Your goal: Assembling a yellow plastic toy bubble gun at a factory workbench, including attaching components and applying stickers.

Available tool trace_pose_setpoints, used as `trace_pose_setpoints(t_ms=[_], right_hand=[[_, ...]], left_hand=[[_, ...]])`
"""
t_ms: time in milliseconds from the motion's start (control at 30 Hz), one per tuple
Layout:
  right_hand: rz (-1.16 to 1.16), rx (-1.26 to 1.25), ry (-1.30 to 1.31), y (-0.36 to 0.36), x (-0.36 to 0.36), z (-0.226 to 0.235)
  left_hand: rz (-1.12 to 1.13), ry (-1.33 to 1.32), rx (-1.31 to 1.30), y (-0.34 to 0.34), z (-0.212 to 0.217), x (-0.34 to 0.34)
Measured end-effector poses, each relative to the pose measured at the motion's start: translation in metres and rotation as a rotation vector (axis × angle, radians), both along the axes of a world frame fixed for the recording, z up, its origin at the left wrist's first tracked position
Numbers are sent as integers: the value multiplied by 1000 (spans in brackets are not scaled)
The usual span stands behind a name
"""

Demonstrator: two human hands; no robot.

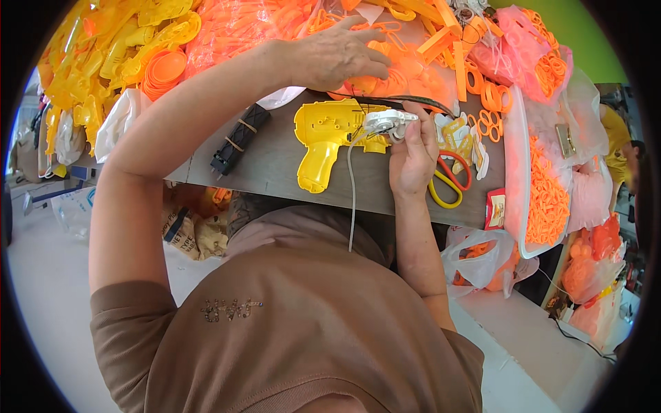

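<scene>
My left hand [327,56] reaches over the far pile of orange plastic parts [406,72], its fingers spread and nothing visible in them. In my right hand [415,151] I grip a white plastic assembly [387,122] with thin wires, between thumb and fingers. It sits over the right end of a yellow gun-shaped shell half [322,134], which lies with its hollow side up. A pale cable [352,196] hangs from there past the table edge. Left of the shell lies a black oblong block [239,140] with bands around it.
Scissors [449,184] with red and yellow handles lie right of my right hand, near small white and yellow pieces [460,141] and a red packet [495,209]. A clear bin [521,144] of orange parts stands at the right. Yellow shells [131,41] are heaped far left.
</scene>
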State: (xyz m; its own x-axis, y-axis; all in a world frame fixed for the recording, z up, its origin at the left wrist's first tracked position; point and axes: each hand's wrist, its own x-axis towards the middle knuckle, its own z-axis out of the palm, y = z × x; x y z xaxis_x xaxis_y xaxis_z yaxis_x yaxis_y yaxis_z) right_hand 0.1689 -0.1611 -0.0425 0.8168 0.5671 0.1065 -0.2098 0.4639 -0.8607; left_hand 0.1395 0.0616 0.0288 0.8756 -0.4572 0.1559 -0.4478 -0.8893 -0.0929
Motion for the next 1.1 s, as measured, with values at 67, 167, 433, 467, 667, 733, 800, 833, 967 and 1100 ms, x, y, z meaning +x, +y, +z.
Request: trace_pose_setpoints(t_ms=[67, 167, 433, 467, 667, 733, 800, 833, 967, 1100], right_hand=[[20, 9, 14, -3, 1, -4], [41, 17, 35, -3, 0, -4], [52, 30, 57, -4, -1, -4], [52, 44, 59, -4, -1, -4], [34, 20, 62, -4, 0, -8], [32, 13, 57, -1, -3, -5], [40, -109, -28, 1, -6, -2], [38, -111, -25, 2, -7, -3], [-32, -318, -217, 9, -15, 2], [-79, -375, -337, 14, -20, 6]], left_hand=[[-30, 19, 35, -2, 1, -3], [-85, 29, 95, -3, 3, 2], [-197, -157, 294, 0, 40, -10], [-193, -126, 315, -4, 49, -17], [70, 149, -11, -13, 51, -71], [283, 271, -300, -16, 42, -92], [334, 262, -466, -19, 19, -109], [380, 248, -635, -23, 14, -114], [444, 209, -945, -38, 2, -129], [545, 159, -889, -46, -10, -133]])
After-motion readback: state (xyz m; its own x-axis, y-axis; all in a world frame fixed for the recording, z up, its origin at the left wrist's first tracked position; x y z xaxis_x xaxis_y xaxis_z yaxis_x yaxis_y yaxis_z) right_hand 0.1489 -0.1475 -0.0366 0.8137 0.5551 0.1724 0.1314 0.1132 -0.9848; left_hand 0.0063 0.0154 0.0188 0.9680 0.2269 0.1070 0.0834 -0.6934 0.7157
